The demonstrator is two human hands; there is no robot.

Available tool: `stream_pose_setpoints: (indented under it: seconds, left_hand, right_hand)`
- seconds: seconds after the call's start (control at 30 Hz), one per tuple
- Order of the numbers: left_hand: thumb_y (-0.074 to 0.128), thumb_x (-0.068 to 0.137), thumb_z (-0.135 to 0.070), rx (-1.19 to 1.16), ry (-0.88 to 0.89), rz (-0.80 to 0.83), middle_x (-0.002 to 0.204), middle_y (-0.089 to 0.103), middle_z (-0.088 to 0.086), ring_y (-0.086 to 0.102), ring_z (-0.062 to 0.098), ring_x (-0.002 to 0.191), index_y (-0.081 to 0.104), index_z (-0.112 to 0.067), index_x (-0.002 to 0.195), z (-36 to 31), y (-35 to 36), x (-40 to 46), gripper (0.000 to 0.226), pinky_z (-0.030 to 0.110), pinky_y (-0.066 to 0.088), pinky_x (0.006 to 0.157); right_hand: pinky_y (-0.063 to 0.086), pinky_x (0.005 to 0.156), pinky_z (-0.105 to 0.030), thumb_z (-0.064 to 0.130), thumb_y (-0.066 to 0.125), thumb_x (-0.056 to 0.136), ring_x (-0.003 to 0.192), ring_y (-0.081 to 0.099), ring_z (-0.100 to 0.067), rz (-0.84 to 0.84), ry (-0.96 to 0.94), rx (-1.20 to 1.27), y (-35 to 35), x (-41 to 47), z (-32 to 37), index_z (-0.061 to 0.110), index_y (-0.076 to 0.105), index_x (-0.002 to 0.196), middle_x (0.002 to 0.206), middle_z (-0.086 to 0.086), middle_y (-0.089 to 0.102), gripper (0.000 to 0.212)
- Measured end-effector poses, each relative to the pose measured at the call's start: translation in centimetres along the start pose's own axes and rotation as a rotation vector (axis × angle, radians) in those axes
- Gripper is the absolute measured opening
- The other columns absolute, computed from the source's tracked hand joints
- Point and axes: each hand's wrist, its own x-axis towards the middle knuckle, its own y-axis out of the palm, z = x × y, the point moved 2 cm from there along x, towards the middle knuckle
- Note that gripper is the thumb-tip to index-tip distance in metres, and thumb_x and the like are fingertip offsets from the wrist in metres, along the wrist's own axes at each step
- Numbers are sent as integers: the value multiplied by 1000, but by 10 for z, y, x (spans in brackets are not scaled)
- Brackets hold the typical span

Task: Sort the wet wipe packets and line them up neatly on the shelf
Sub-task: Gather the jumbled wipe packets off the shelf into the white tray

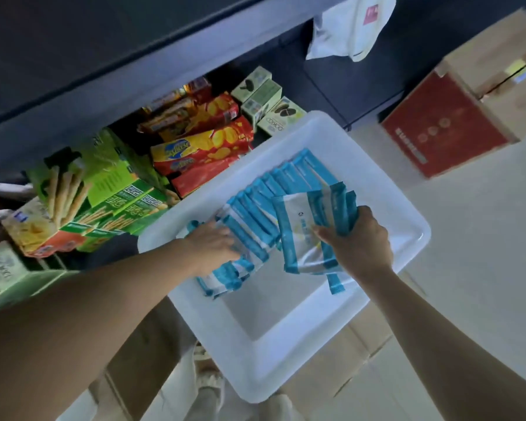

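A white plastic bin holds several blue-and-white wet wipe packets. A row of packets stands on edge along the bin's far side. My right hand grips a small stack of packets, lifted and tilted above the bin's middle. My left hand rests with its fingers on a leaning group of packets at the bin's left side; whether it grips them is hidden by the hand itself. More packets lie under the left wrist.
A dark shelf runs across the top left, with green, red and yellow snack boxes below it. Cardboard boxes stand at the right on the pale floor. A white bag hangs above. The bin sits on a cardboard box.
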Motion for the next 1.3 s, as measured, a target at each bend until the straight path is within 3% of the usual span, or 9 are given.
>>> stream_pose_setpoints:
  seconds: [0.2,0.33,0.43,0.53,0.77,0.87,1.0,1.1,1.3]
  left_hand:
    - [54,84,-2,7,-33,-160,141,28,11,27,30,130,37,-24,135,9,32,8,59,44,29,101]
    - [71,74,-18,-247,-158,-370,144,32,10,30,29,134,39,-17,134,11,38,-3,69,40,30,105]
    - [72,79,-36,-885,-354,-499,133,47,3,45,21,123,46,-12,128,13,19,-17,61,33,37,100]
    - [57,90,-42,-1824,-415,-189,129,55,2,58,18,111,43,-16,133,1,1,-20,52,33,46,92]
    - [48,98,-15,-2431,-249,-121,122,64,11,62,27,111,53,-16,129,-8,-16,-4,31,49,45,101]
    - [56,93,-31,-2185,-276,-50,134,55,11,60,21,112,48,-17,135,-14,-23,1,44,44,47,99]
    - [48,97,-37,-1912,-258,-18,146,42,-3,44,18,128,38,-23,142,-24,-44,13,49,34,40,100]
    - [43,100,-20,-1528,-183,-95,144,43,-1,47,16,122,34,-19,142,-24,-53,26,43,29,38,94]
    - [55,91,-24,-618,-335,-389,143,35,3,33,23,132,32,-21,139,-18,-25,34,53,39,34,105]
  right_hand:
    - [48,63,-33,50,71,75,75,55,-22,-9,-17,-21,30,-6,1,17,44,105,84,6,52,52]
    - [52,67,-37,51,72,74,77,58,-24,-3,-13,-8,42,-16,9,18,44,107,86,4,56,54]
    - [52,68,-38,48,72,75,79,57,-22,-28,-29,31,45,-20,21,17,44,109,90,3,59,54]
    - [47,62,-32,47,73,74,78,54,-20,-1,-47,66,50,-21,35,17,44,111,90,5,56,56]
    - [51,61,-19,34,77,74,82,61,-14,168,-39,466,60,-17,42,15,47,104,92,5,60,47]
    - [56,80,-36,30,80,71,95,64,-18,266,-19,616,59,-12,36,17,46,113,104,0,63,55]
    - [55,80,-37,25,80,70,93,63,-17,252,-30,524,45,-2,21,18,44,111,102,2,62,55]
    - [45,69,-31,23,74,77,87,55,-21,102,-52,272,21,13,4,12,40,112,96,1,54,50]
    - [42,81,-40,28,69,78,94,56,-31,-76,-48,-245,6,57,-32,12,36,112,103,-6,58,50]
